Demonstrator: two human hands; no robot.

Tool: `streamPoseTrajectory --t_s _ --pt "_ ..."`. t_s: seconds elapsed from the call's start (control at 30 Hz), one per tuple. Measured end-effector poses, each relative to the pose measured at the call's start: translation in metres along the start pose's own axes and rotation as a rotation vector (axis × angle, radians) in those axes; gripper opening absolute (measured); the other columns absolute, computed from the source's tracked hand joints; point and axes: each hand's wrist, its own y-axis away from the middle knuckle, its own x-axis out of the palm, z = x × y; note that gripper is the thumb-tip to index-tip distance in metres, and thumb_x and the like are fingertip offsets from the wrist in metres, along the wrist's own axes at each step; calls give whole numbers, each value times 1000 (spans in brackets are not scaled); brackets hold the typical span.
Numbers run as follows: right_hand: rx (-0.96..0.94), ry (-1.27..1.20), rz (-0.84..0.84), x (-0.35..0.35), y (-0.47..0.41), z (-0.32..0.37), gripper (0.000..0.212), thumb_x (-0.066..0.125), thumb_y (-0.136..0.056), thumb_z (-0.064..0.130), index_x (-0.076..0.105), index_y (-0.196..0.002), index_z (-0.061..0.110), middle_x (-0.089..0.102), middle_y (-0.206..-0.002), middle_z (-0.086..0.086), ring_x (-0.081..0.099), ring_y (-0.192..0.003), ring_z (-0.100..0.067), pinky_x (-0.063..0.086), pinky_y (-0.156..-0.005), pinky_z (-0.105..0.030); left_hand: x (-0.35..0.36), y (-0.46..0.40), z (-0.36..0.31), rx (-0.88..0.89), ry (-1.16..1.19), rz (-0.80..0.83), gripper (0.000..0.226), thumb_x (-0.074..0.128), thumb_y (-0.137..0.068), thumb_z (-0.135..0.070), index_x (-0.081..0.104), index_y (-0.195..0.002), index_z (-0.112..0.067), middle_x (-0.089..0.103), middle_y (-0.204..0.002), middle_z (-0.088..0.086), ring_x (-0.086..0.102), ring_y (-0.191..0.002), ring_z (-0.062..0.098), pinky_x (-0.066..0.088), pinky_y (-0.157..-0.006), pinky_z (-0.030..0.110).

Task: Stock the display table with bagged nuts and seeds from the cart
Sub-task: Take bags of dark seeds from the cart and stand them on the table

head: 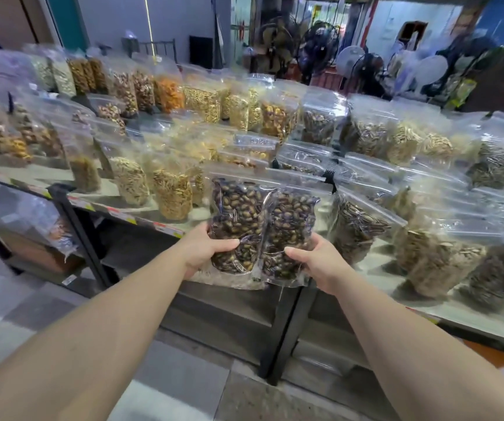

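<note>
The left hand grips one bag of dark seeds low on its side; the right hand clamps a second bag (possibly overlapping the first), both held above the display table edge. The film looks slippery and the fill shifts, so low grips suit.

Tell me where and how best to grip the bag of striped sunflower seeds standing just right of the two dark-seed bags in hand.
Probably grip the striped sunflower seed bag by its flat, empty top band above the seeds, pinching front and back from above on the near side. It stands upright at the display table edge, neighbours crowd behind and right, and the full belly is wide.
</note>
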Motion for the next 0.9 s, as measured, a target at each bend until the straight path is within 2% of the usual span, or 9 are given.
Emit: streamPoseTrajectory --t_s 0.1,0.2,0.27,0.4,0.47,0.6,0.77,0.83,0.9 --pt "-1 29 -15 -11 -19 3 35 78 -80 2 64 -108 17 73 -107 -6 69 -104 -25 49 -102 -47 5 -19 2 -11 33 -35 64 83 -77 -9 53 -134 -10 68 -124 9 67 -110 24 53 -88 38" --pt "-24 70 -35 -21 -41 3 52 82 -77 4 60 -124 11 70 -116 -6 67 -108 -22 49 -103 -41 2 -37 3 -13 105 -76 74 89 -68 -15 53 -133 -12 70 -121 11 69 -106 26 59 -76 40" --pt "-39 82 -39 -27 -53 5 56 80 -77 1 58 -128 9 69 -118 -6 67 -107 -20 51 -97 -35 -2 -46 6 -13 126 -86 85 95 -58 -21 54 -131 -13 70 -121 11 69 -107 27 58 -87 47" --pt "-49 66 -72 -26 -79 0 57 77 -78 -6 58 -130 5 69 -117 -8 67 -102 -19 53 -96 -36 -7 -56 19 -4 141 -116 55 81 -77 -4 58 -126 -12 72 -118 13 68 -109 31 54 -93 46" --pt "-33 40 -85 -23 -93 -4 60 79 -77 -3 56 -132 5 68 -122 -7 65 -109 -20 50 -101 -38 -10 -59 24 -10 153 -115 61 84 -73 -5 57 -127 -12 72 -117 13 68 -111 32 52 -97 51" --pt "44 2 -92 -20 -109 -18 51 80 -76 -1 63 -122 11 71 -115 -5 66 -110 -22 54 -86 -29 -18 -67 28 -31 177 -102 64 86 -68 -6 57 -124 -16 73 -115 13 69 -109 31 50 -100 53" --pt "92 -11 -124 -22 -126 -33 44 81 -75 1 66 -113 17 69 -120 -7 62 -117 -24 52 -96 -35 -22 -76 31 -65 133 -49 74 84 -60 -13 56 -129 -10 74 -115 12 68 -112 30 49 -102 47" --pt "98 50 -118 -23 -128 -33 54 88 -64 16 66 -113 20 69 -123 -6 61 -120 -25 49 -103 -45 -22 -80 31 -93 138 -25 80 87 -57 -14 55 -130 -9 73 -116 13 68 -111 31 49 -103 50" --pt "89 142 -135 -23 -128 -39 82 91 -43 38 62 -118 21 67 -126 -5 61 -120 -25 47 -105 -49 -18 -83 30 -108 133 -10 82 91 -59 -8 53 -132 -8 72 -118 15 68 -111 31 48 -103 52"
